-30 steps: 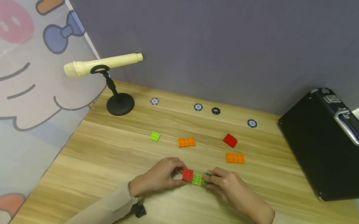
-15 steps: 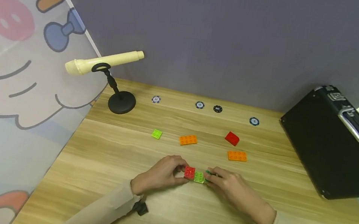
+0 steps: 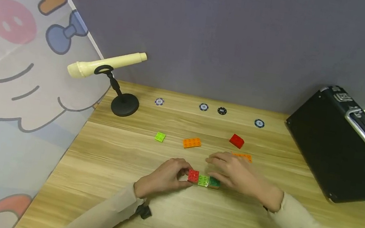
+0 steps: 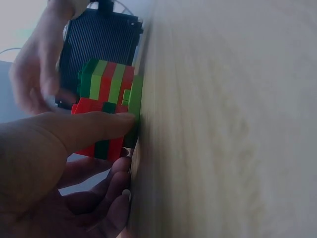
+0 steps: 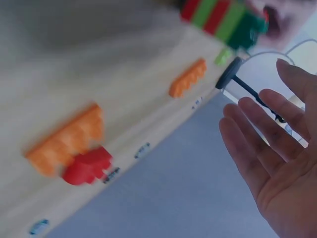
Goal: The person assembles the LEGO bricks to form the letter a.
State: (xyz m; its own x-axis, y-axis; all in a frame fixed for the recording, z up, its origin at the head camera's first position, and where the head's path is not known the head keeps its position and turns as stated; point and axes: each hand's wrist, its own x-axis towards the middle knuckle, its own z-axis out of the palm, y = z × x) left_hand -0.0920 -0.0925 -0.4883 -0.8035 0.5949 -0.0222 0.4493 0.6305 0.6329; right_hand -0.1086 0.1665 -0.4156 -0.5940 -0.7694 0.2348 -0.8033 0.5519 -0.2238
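My left hand [image 3: 166,177] grips the red-topped end [image 3: 193,176] of a toy building-brick build between thumb and fingers. A low lime brick [image 3: 203,180] joins the middle, and a dark-green-topped stack [image 3: 214,181] forms the right end. From the left wrist, that far stack [image 4: 110,82] shows green, lime and red layers, while the thumb crosses the nearer red-and-green stack. My right hand [image 3: 235,173] hovers just behind and right of the green stack, its fingers apart and holding nothing. The right wrist view shows its bare palm.
Behind the hands lie a lime brick [image 3: 160,137], an orange brick [image 3: 191,143], a red brick [image 3: 236,141] and another orange brick [image 3: 246,157], partly covered by the right hand. Several poker chips [image 3: 203,107] line the back. A microphone [image 3: 107,65] stands left, a black case [image 3: 340,150] right.
My right hand has let go of the green-topped stack and lifted away toward the back, uncovering it and overlapping the right orange brick. The left hand keeps its grip on the build.
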